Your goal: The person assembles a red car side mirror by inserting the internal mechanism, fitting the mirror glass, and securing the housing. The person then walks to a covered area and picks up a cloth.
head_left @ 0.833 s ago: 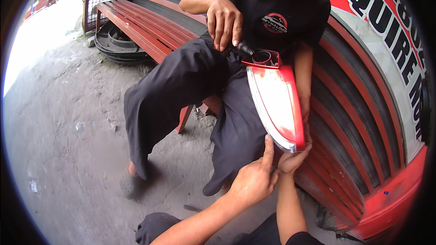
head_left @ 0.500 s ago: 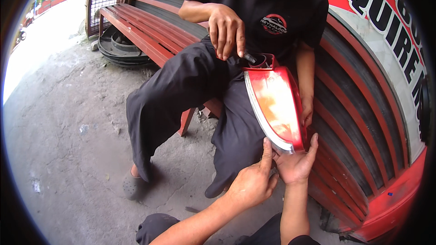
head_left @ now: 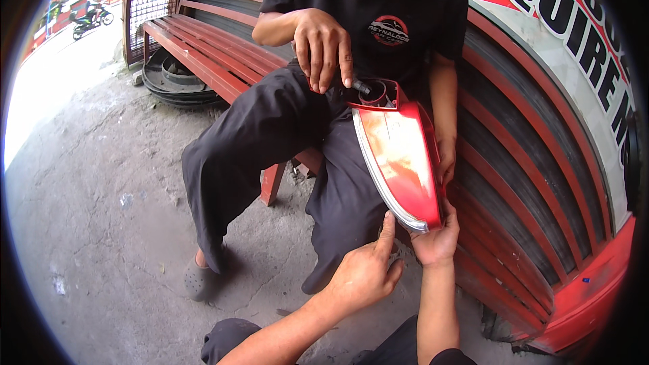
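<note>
Your right hand [head_left: 436, 242], half curled, cups the tip of the red light [head_left: 400, 162]; beside it your left hand [head_left: 362, 272] points, other fingers folded, grip unclear.

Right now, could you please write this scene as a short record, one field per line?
Main object: red lamp with a pale curved edge
Left grip: index finger extended at the pale curved edge; contact unclear
Right grip: cupped around the red lamp's lower end
Co-worker's right hand: at a black part beside the round opening
Co-worker's left hand: next to the red lamp's side
Seat: red slatted bench
Ground: rough grey concrete
</note>
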Demonstrator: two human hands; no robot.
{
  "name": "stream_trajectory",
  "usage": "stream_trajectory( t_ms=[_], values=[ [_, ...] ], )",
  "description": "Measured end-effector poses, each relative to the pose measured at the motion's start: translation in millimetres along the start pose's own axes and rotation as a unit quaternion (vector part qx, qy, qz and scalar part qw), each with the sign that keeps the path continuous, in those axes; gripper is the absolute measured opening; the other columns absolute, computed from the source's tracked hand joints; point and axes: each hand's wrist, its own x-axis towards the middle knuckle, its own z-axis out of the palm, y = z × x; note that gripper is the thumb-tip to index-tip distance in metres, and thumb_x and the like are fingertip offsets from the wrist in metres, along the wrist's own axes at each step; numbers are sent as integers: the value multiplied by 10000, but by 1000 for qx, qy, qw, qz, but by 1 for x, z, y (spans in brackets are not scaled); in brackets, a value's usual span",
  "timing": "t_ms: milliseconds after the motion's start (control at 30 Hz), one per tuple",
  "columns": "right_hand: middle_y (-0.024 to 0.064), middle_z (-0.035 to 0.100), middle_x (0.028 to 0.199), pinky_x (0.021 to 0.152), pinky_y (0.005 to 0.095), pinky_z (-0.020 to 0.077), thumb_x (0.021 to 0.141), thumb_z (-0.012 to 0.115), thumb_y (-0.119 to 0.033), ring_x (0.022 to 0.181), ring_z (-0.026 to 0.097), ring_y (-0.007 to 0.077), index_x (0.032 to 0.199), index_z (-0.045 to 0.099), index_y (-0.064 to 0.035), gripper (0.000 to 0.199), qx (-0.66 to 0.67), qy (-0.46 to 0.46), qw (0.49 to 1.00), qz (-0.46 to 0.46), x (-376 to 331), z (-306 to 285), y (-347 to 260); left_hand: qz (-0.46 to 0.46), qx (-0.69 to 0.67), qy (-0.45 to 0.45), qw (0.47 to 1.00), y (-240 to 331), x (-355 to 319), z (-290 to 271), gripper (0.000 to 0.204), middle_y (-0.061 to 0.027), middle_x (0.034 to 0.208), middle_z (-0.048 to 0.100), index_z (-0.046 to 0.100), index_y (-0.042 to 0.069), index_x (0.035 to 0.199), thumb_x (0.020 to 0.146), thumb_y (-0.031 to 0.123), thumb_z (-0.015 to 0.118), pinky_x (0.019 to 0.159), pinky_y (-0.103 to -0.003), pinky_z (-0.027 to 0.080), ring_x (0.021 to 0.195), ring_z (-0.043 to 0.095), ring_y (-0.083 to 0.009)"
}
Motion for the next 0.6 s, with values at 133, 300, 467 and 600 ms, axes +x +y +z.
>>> stream_trajectory(
  t_ms=[133,300,467,600],
  values=[
    [70,648,1433,1149,461,444,1072,499,-420,1325,593,242,1424,602,-88,494,-7,-42,999,-4,5,-14,0,-3,11,-16,1000,2,1,3,936,-178,1084,750,119,-90,1628,939,181,693,870,-424,596,928,744,-346],
    [74,645,1431,1151,464,440,1079,493,-438,1320,593,249,1440,586,-86,513,-5,-60,998,-14,10,-27,5,-10,20,-15,1000,4,-1,4,922,-180,1087,753,138,-79,1628,940,186,691,877,-428,593,950,744,-351],
    [76,644,1431,1149,463,445,1081,492,-435,1318,594,250,1444,579,-79,516,-9,-67,998,-8,11,-29,4,-1,22,-14,1000,6,-1,0,919,-181,1084,754,145,-56,1636,934,172,693,877,-430,595,971,745,-353],
    [157,682,1342,855,572,608,1074,369,-510,1122,699,388,1426,572,-99,578,20,47,998,-28,14,-26,3,9,23,-12,1000,6,-2,2,877,-175,1068,755,198,-25,1630,930,158,694,871,-431,597,978,746,-351]
  ],
)
